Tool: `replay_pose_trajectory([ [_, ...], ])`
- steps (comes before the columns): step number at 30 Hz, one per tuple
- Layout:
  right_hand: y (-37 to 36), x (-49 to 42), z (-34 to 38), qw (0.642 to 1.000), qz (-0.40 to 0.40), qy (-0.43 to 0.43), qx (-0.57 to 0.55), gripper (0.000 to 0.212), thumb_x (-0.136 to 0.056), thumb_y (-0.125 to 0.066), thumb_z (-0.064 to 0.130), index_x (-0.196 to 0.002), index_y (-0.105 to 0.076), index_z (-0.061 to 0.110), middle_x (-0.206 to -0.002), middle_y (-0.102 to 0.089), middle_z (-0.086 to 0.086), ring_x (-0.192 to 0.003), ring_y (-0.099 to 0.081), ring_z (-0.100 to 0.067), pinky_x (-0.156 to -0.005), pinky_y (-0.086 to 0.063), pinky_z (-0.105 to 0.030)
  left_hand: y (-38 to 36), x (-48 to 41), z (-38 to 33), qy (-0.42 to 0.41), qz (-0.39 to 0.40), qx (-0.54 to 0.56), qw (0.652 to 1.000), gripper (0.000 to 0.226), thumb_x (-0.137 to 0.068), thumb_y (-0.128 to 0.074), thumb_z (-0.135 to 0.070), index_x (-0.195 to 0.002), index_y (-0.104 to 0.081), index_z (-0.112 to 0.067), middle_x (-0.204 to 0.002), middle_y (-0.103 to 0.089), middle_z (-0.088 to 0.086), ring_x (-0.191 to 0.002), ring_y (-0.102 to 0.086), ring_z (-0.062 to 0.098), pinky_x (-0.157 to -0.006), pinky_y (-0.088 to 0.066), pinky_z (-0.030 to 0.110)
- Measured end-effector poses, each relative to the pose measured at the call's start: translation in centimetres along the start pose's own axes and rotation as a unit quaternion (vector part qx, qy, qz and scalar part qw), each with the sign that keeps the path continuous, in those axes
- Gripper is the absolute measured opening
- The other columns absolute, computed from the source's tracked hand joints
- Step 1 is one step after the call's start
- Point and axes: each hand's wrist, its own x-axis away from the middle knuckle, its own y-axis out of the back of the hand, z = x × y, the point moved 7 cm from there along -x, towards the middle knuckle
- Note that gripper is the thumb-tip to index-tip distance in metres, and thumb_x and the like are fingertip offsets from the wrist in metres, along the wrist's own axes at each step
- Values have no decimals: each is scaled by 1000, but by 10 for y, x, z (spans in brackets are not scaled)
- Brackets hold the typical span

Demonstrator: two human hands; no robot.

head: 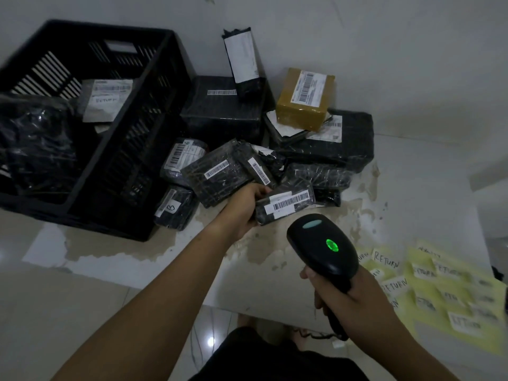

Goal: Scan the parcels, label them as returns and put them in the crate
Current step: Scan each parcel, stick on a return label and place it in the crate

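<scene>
My left hand [247, 204] grips the left end of a small black-wrapped parcel [286, 204] with a white barcode label facing up. My right hand [346, 295] holds a black barcode scanner [321, 244] by its handle, its head just below the parcel and a green light lit on top. The black plastic crate [154, 138] stands at the left with a parcel marked RETURN [105, 101] and a black bag inside. A pile of black parcels [220, 169] and a brown box [303, 101] lies behind my left hand.
Yellow sheets with several white RETURN labels [450, 292] lie on the table at the right. The white wall runs behind the pile. The table's front edge [261, 306] is near my body, with tiled floor below.
</scene>
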Motion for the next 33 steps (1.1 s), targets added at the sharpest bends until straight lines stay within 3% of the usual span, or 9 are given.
replay_pose_trajectory([
  [5,0,-9,-6,1000,-15,-9,-17,7,-91,-67,26,-96,-64,23,-67,-67,-1,-57,-64,-6,-53,-47,-15,4,1,5,0,45,3,999,20,-96,-55,-27,-83,-69,-19,-76,-73,-2,-69,-68,13,-67,-53,29],
  [7,0,-21,-21,998,-44,-33,-28,10,-91,-67,20,-97,-59,23,-70,-64,-6,-62,-63,-11,-56,-47,-21,13,-1,17,13,80,-2,997,16,-93,-66,-28,-83,-75,-19,-85,-72,2,-74,-67,15,-73,-53,32],
  [9,-7,-40,-45,995,-52,-81,-35,13,-92,-62,14,-100,-53,20,-81,-59,-18,-65,-57,-19,-56,-44,-26,30,-7,39,35,80,-9,996,8,-91,-69,-14,-83,-69,-12,-86,-63,10,-73,-60,18,-68,-53,30],
  [11,-17,-63,-71,992,-50,-115,-18,24,-91,-60,13,-109,-46,20,-88,-55,-20,-68,-53,-20,-58,-42,-29,52,-14,65,56,34,-26,998,11,-89,-69,-4,-92,-59,-10,-94,-63,15,-78,-60,20,-68,-53,30],
  [15,-33,-106,-114,986,-78,-146,-12,44,-86,-69,18,-120,-41,17,-99,-58,-10,-88,-61,-23,-72,-50,-40,67,-15,94,48,2,-52,998,37,-89,-74,-14,-122,-59,-19,-122,-67,7,-100,-66,21,-85,-53,33],
  [17,-39,-124,-132,983,-105,-153,7,48,-82,-74,21,-119,-44,14,-104,-59,-9,-90,-61,-24,-65,-47,-33,67,-13,101,33,-1,-59,998,38,-90,-74,-16,-124,-60,-22,-120,-68,1,-105,-68,20,-86,-54,30],
  [21,-44,-142,-150,974,-165,-157,17,49,-80,-77,15,-120,-51,6,-108,-59,-12,-89,-58,-24,-68,-41,-27,70,-11,124,28,23,-62,997,40,-87,-77,-14,-125,-63,-19,-121,-71,4,-109,-70,22,-85,-57,29],
  [27,-41,-150,-169,967,-211,-138,48,60,-79,-81,27,-127,-52,7,-121,-60,-15,-110,-59,-32,-85,-47,-35,70,-11,151,39,30,-118,992,36,-87,-75,-3,-118,-64,-17,-121,-68,5,-111,-66,24,-92,-56,33],
  [33,-33,-146,-176,974,-189,-108,55,67,-76,-84,33,-128,-50,10,-124,-57,-12,-110,-58,-28,-91,-50,-36,55,-17,159,19,52,-155,986,40,-86,-76,-4,-121,-66,-20,-119,-70,3,-111,-67,22,-91,-57,29],
])
